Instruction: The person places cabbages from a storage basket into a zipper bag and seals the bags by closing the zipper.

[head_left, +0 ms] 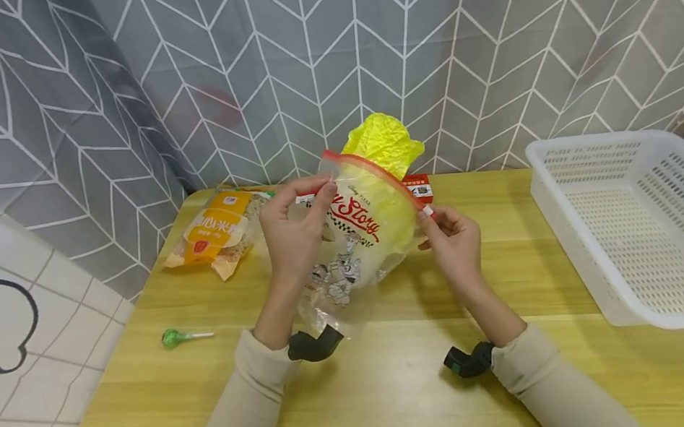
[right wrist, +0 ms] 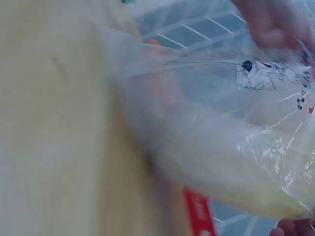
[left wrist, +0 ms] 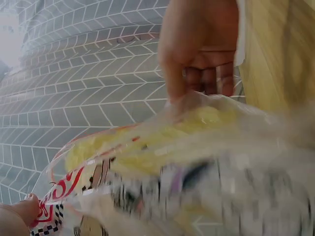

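A clear zip bag (head_left: pixel 342 290) with a red top strip and a Toy Story print hangs tilted between both hands over the table. Inside it is a napa cabbage (head_left: pixel 381 144), its yellow leafy end sticking out past the red strip and its pale base showing through the plastic. My left hand (head_left: pixel 297 231) pinches the bag's upper left edge between thumb and fingers. At the other end of the strip, my right hand (head_left: pixel 454 240) pinches the corner by a small white tab. The right wrist view shows the cabbage's pale body (right wrist: pixel 221 152) through the film.
An orange-labelled food package (head_left: pixel 213 228) lies at the back left, with a green lollipop (head_left: pixel 173 338) nearer the front. Behind the bag is a red box (head_left: pixel 419 188). A white plastic basket (head_left: pixel 572 239) stands on the right. A grey patterned curtain (head_left: pixel 266 49) borders the table's back.
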`<control>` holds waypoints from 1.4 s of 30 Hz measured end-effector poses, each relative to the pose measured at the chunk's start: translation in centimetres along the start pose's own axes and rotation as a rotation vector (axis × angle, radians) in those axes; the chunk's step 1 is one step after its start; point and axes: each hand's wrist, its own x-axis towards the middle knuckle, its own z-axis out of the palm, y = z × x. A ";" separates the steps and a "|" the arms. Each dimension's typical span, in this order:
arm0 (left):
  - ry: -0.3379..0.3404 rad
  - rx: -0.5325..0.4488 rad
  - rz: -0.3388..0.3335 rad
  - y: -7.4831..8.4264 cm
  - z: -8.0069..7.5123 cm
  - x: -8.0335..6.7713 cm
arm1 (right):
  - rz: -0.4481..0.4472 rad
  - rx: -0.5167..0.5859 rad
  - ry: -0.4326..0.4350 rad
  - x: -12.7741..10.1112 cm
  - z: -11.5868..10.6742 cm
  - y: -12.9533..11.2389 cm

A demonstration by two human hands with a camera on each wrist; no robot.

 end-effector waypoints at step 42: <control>0.051 0.136 -0.321 -4.1 0.4 -1.1 | -0.351 0.343 0.044 3.6 -4.0 -3.1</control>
